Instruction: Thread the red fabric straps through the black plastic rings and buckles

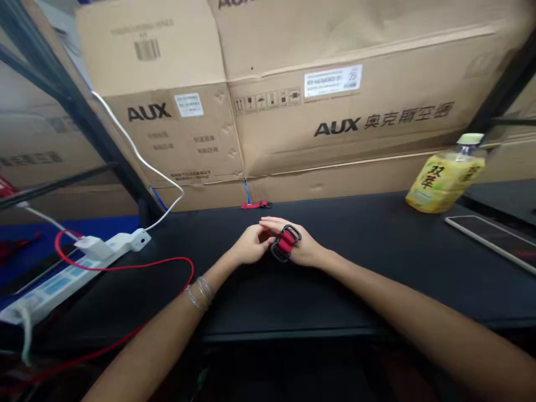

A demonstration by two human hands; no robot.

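A red webbing strap with black rings (285,243) sits looped over the fingers of my right hand (304,248) on the black tabletop (355,223). My left hand (251,244) meets it from the left, its fingertips at the strap's near end. The fingers of my right hand stretch across towards my left hand. Part of the strap's underside is hidden by my hands. Thin metal bangles (200,293) circle my left wrist.
Large AUX cardboard boxes (335,100) stand along the table's far edge. A white power strip (62,285) with a plug and a red cable (125,268) lies at left. A yellow-labelled bottle (446,178) and a flat tablet (489,240) are at right.
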